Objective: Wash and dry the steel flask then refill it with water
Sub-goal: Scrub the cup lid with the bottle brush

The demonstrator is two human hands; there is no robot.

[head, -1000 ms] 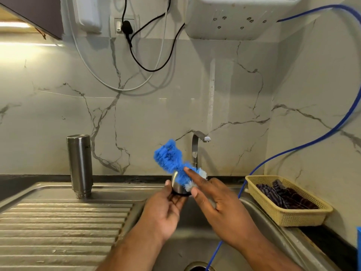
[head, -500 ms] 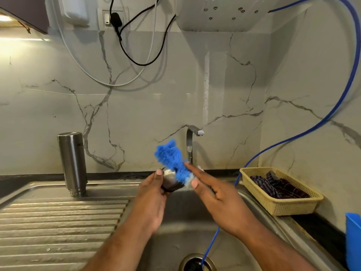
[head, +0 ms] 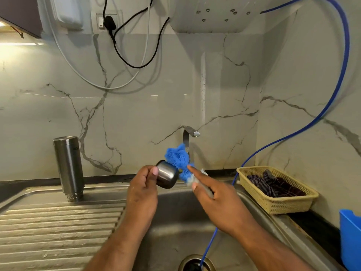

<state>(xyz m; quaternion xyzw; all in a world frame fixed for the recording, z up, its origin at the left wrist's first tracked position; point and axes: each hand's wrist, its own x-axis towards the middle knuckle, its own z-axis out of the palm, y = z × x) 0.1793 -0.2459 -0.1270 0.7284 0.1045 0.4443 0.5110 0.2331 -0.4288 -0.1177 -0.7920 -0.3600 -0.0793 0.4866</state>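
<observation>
The steel flask stands upside down, mouth down, on the drainboard at the back left. My left hand grips the flask's small steel cap over the sink basin. My right hand holds the handle of a blue bristle brush, index finger stretched along it. The brush head lies against the cap's right side. The tap stands just behind, with no water visible.
A yellow basket with dark cloths sits on the right counter. A thin blue hose runs from the wall into the drain. A blue container shows at the right edge. Cables hang on the marble wall.
My left hand has turned the cap so its rounded side now faces me, and the brush has shifted to the cap's right. The camera view has tilted down slightly.
</observation>
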